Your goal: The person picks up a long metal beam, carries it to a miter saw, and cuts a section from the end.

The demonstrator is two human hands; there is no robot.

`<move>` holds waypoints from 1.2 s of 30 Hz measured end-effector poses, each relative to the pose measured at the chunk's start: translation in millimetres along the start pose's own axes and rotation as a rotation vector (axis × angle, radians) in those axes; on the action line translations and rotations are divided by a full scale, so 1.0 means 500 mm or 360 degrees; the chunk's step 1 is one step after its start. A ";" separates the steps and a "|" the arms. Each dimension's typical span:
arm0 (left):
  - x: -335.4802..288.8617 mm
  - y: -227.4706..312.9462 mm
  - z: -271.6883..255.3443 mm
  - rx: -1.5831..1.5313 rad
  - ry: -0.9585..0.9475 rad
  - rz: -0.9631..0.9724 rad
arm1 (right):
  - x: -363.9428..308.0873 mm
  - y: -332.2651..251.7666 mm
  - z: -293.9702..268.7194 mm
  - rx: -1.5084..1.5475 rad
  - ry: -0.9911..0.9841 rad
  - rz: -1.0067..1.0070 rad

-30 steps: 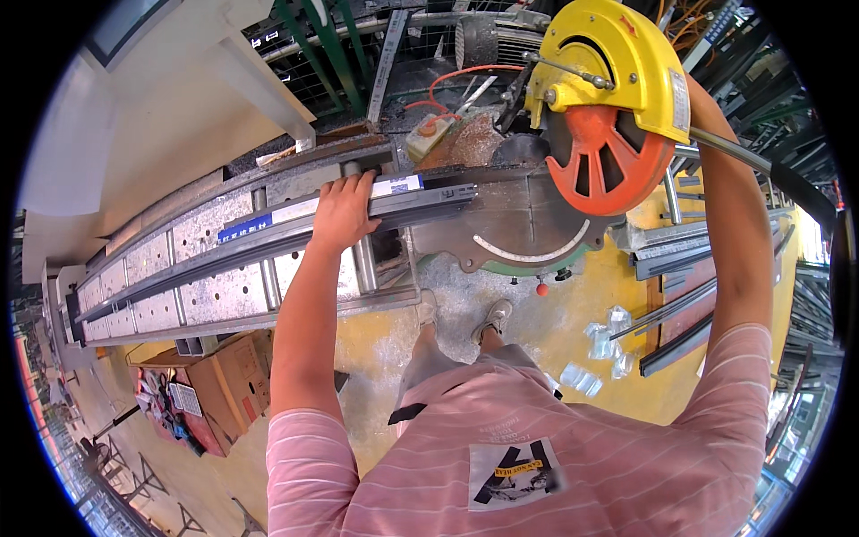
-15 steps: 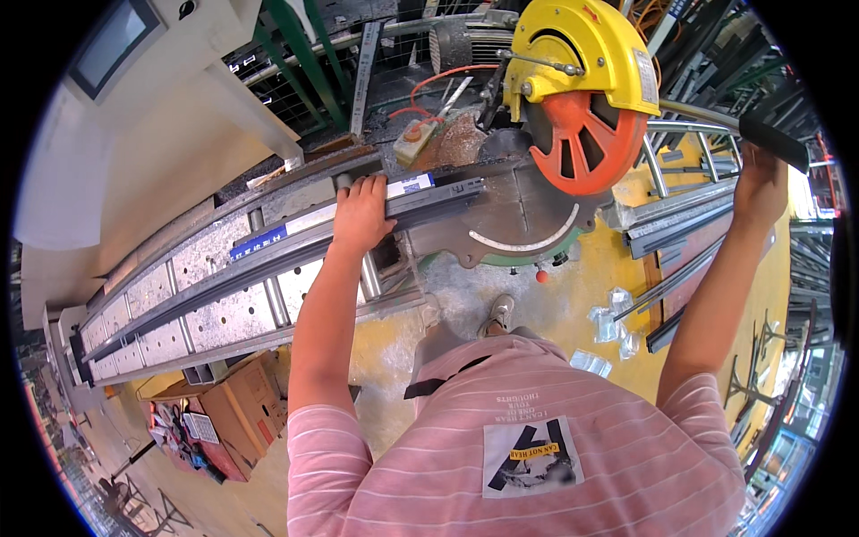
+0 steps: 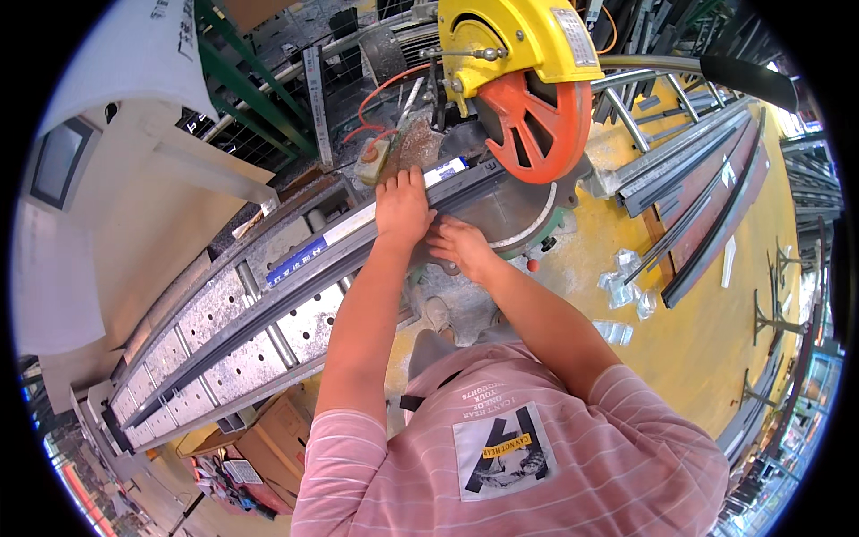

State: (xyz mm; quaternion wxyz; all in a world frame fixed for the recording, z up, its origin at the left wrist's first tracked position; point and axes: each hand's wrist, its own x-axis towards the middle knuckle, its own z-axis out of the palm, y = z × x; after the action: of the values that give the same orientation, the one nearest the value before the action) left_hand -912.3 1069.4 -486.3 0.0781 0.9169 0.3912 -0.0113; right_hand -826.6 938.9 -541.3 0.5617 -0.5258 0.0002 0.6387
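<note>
Fingers of my left hand (image 3: 403,210) curl over the dark profile (image 3: 465,185), thumb to its near side, so that hand is clamped on the bar. My right hand (image 3: 461,248) is just beside it, fingertips bent toward the bar's near edge; I cannot tell whether they grip or only touch.

The profile runs from far left of my hands, under the left palm and on toward the saw's orange inner guard (image 3: 506,103). To steady it well, I judge I should press evenly with the left palm, keep the bar parallel to the blue-and-white strip (image 3: 358,219) behind it, and guide lightly with the right. Both hands belong well away from the orange guard.

Ahead and to the right of my hands, the yellow guard (image 3: 528,36) hangs over a dark, scuffed base plate (image 3: 514,201) with a pale curved scale (image 3: 534,225). Left of my hands stretches a speckled, perforated metal table (image 3: 210,313). Just beyond my left fingers sits a switch box (image 3: 373,163). Off to my right hand's side, clear plastic packets (image 3: 617,288) lie on the yellow floor (image 3: 680,345); beneath my left forearm's side stands a cardboard box (image 3: 277,434).
</note>
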 end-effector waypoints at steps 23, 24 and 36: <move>-0.038 -0.067 -0.029 -0.0218 -0.0048 0.0108 | 0.032 0.017 0.050 -0.0108 0.0155 -0.0240; -0.031 -0.060 -0.029 -0.0213 -0.0053 0.0100 | 0.035 0.010 0.047 -0.0147 0.0127 -0.0239; -0.023 -0.058 -0.033 -0.0261 0.0001 0.0167 | 0.046 -0.008 0.034 -0.0345 0.0026 -0.0193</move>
State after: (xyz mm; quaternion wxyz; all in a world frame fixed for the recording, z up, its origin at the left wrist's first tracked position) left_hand -941.7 1083.3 -473.1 0.1531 0.9267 0.3423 0.0252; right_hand -830.8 966.7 -546.9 0.5390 -0.5878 -0.0960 0.5956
